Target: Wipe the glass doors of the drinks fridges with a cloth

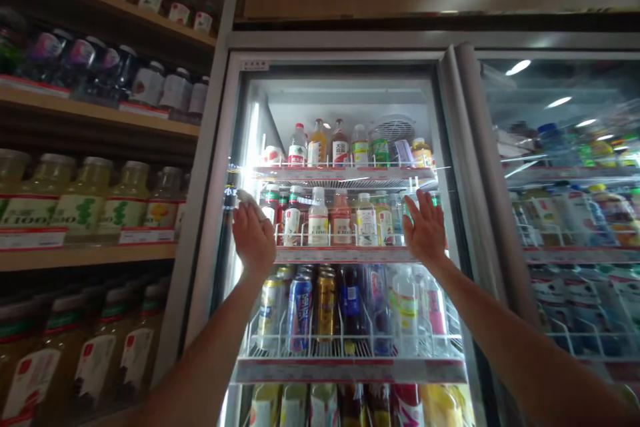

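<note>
I face a drinks fridge with a closed glass door [345, 107]. My left hand [254, 237] is raised against the left side of the glass, with its fingers pressed on a small white cloth [246, 197] at the fingertips. At the same height, my right hand [425, 230] lies flat on the right side of the glass, fingers spread and holding nothing. Behind the glass, between my hands, a wire shelf [345, 253] carries upright bottles [318, 217]. Cans [299, 310] stand on the shelf below.
A second fridge door [565, 213] stands to the right, behind a metal door frame [480, 167]. Wooden shelves [100, 113] on the left hold rows of juice bottles [83, 200] and dark bottles. More drinks fill the fridge's top and bottom shelves.
</note>
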`<state>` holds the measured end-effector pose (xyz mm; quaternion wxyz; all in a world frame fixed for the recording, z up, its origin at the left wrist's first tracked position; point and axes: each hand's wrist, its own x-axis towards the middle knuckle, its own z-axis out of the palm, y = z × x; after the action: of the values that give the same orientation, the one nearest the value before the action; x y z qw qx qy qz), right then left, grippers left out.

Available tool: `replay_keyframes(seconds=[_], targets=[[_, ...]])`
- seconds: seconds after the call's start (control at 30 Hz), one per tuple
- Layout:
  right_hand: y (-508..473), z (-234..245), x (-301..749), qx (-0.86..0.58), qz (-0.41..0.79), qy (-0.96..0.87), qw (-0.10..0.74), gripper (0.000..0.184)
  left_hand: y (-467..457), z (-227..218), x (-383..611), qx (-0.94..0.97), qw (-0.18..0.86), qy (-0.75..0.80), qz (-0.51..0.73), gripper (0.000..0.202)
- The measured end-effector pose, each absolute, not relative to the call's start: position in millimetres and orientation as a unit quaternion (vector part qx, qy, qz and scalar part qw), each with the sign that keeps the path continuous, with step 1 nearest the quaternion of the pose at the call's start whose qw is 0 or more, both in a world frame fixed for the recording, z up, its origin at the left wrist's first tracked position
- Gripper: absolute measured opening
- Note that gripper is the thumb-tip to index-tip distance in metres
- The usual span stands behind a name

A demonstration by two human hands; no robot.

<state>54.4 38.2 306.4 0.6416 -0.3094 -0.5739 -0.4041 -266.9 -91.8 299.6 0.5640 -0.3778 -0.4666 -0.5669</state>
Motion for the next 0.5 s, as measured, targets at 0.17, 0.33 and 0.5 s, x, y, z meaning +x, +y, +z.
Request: replay_keyframes(seconds=[0.17, 0.33, 0.5], targets=[[33, 306, 52, -0.321, -0.397, -0.575, 0.639, 0.044, -74, 279, -212, -0.538, 0.588, -0.423, -0.431, 0.055], [34, 304, 49, -0.335, -0.389, -0.568, 0.644, 0.046, -93, 294, -253, -0.534, 0.594, -0.433, -0.417, 0.050], [35, 302, 43, -0.351, -0.383, -0.561, 0.644, 0.049, -105, 315, -288, -0.363, 0.533, -0.476, -0.598, 0.055]])
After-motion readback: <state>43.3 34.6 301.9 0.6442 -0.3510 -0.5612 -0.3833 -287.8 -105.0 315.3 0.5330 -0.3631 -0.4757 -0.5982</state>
